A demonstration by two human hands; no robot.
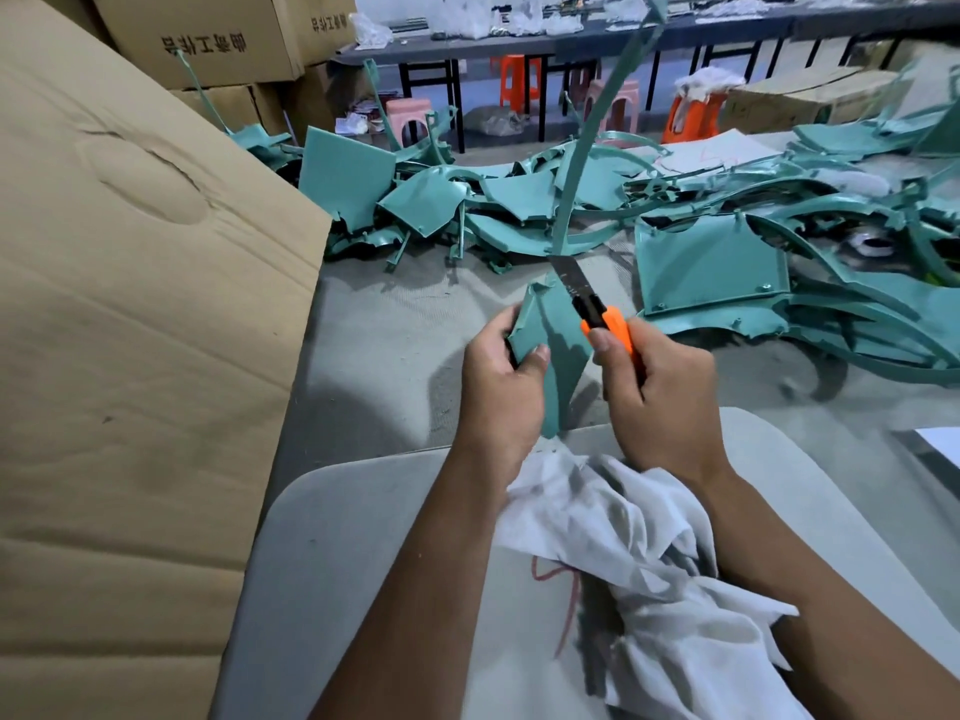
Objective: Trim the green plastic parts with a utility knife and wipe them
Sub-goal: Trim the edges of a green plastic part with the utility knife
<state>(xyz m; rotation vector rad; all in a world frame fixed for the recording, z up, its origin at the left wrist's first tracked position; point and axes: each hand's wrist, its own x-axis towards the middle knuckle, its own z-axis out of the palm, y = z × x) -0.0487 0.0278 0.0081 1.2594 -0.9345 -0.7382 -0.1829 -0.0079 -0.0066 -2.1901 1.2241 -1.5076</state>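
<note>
My left hand (501, 387) grips a flat green plastic part (553, 350) held upright at the centre. My right hand (657, 392) holds an orange utility knife (605, 319), its dark blade extended up and left along the part's top right edge. A long thin green strip (602, 101) rises from just above the blade tip towards the top of the view. A crumpled white cloth (639, 553) with grey smudges lies under my forearms on a light grey surface (363, 563).
A heap of green plastic parts (727, 210) covers the floor ahead and to the right. A large cardboard sheet (130, 330) stands at the left, boxes (208, 39) behind it. Farther back are dark tables (571, 44) and orange and pink stools (519, 80).
</note>
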